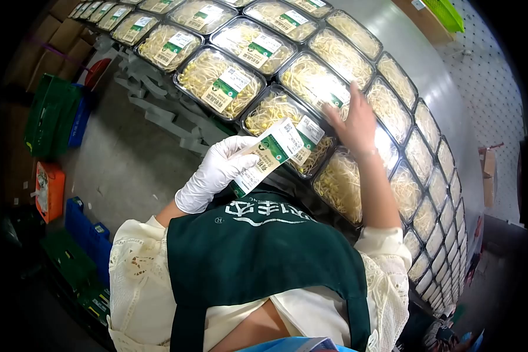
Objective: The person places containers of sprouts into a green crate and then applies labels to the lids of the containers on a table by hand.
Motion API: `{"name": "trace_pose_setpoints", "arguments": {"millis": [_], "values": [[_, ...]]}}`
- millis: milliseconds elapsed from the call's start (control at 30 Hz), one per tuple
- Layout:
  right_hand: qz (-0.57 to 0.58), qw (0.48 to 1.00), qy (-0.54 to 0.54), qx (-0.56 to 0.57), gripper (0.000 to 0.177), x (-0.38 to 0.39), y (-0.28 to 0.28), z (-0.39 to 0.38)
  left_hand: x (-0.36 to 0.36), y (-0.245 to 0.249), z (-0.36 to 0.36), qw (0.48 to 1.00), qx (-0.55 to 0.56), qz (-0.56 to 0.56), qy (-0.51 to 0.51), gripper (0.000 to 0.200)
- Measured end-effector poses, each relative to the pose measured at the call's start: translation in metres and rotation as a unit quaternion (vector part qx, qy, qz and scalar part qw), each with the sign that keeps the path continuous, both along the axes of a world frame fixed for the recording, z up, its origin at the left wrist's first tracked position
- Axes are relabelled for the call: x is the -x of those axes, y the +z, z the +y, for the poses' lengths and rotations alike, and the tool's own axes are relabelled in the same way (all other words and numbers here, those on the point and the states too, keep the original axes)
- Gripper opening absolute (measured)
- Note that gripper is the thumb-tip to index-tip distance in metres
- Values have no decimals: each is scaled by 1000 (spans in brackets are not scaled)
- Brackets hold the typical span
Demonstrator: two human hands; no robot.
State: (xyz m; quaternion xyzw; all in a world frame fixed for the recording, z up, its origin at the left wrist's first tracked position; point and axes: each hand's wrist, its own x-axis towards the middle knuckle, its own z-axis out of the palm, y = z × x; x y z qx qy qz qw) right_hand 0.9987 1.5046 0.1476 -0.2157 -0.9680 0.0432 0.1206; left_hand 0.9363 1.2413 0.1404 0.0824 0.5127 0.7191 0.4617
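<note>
My left hand (226, 167), in a white glove, is closed on a strip of green and white labels (270, 154) in front of my apron. Just beyond the strip is a tray of bean sprouts (267, 111) with a label (308, 136) on its film. My bare right hand (357, 120) is over a neighbouring sprout tray (302, 73), fingers apart and slightly blurred, at the edge of its label. Whether the fingertips press on the film cannot be made out. An unlabelled sprout tray (339, 183) lies below my right wrist.
Rows of film-covered sprout trays cover the metal table (401, 35); those on the left carry labels, those on the right show none. Green crates (51, 114), blue crates (85, 232) and an orange bin (49, 190) stand on the floor at left. A bright green basket (445, 14) is at top right.
</note>
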Motion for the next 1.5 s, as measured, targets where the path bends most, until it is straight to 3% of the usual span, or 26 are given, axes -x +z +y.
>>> {"name": "trace_pose_setpoints", "arguments": {"millis": [33, 67, 100, 167, 200, 300, 400, 467, 600, 667, 800, 867, 900, 933, 967, 1000, 1033, 1100, 1133, 1167, 1267, 1300, 1367, 1400, 1467, 1500], "values": [[-27, 970, 6, 243, 68, -9, 14, -19, 0, 9, 7, 1000, -7, 0, 23, 17], [2, 866, 88, 492, 64, -20, 12, -30, 1, 13, 12, 999, -14, -1, 47, 17], [-16, 868, 191, 458, 54, -22, 35, -46, 6, 11, 11, 999, -16, -5, 42, 17], [19, 899, 153, 410, 24, -24, 44, -71, 24, 8, 8, 986, 57, 65, -140, 19], [24, 899, 172, 402, 21, -24, 44, -74, 30, 9, 13, 958, 96, 204, -174, 18], [37, 903, 193, 382, 15, -20, 45, -80, 20, 20, 39, 980, -46, 191, -44, 11], [168, 932, 161, 277, 6, -10, 40, -67, 29, 6, 41, 981, 25, 163, -107, 13], [183, 968, 57, 164, 4, 9, 44, -23, 35, 16, 44, 980, 46, 145, -129, 19], [167, 985, -4, 33, 18, 66, 29, 101, 53, 2, 36, 983, 111, 68, -127, 16], [66, 998, 5, -9, 30, 82, -7, 130, 57, 1, 29, 988, 97, 38, -111, 16], [-3, 997, -55, -59, 44, 84, -31, 120, 70, -2, 23, 995, 37, -24, -85, 20], [13, 972, -131, -197, 59, 75, -16, 91, 71, -5, 20, 995, -10, -51, -80, 27], [31, 993, -88, -78, 68, 72, -10, 79, 72, -1, 24, 995, -13, -51, -83, 27], [27, 976, -97, 193, 64, 68, 11, 42, 70, 6, 29, 997, -38, -13, -59, 27], [17, 894, -11, 448, 56, 60, 22, 20, 70, 10, 31, 997, -62, 23, -34, 28], [-21, 845, 183, 503, 45, 46, 3, 14, 72, 5, 28, 994, -88, 33, -55, 30], [-32, 836, 185, 516, 36, 44, 39, -28, 78, 6, 25, 994, -89, 33, -60, 30], [23, 903, 204, 377, 19, 35, 42, -52, 92, 10, 25, 960, 96, 115, -238, 29], [17, 899, 227, 375, 17, 34, 42, -55, 94, 2, 31, 932, -30, 310, -183, 22], [10, 893, 251, 373, 15, 33, 45, -57, 80, 15, 44, 955, -33, 280, -86, 16], [68, 900, 203, 380, 9, 30, 49, -58, 65, 15, 53, 988, -18, 130, -87, 11], [83, 913, 182, 357, 7, 29, 54, -47, 66, 16, 55, 973, 75, 183, -119, 14], [191, 951, 144, 195, 3, 44, 40, 16, 52, 25, 63, 971, 68, 209, -92, 20], [140, 982, 18, 124, 2, 58, 53, 49, 46, 23, 64, 977, 84, 179, -83, 21], [147, 989, -5, -14, 19, 92, 58, 135, 37, 20, 59, 987, 104, 90, -86, 18], [126, 992, 9, -9, 26, 107, 48, 176, 28, 20, 57, 991, 104, 47, -70, 16]]}}
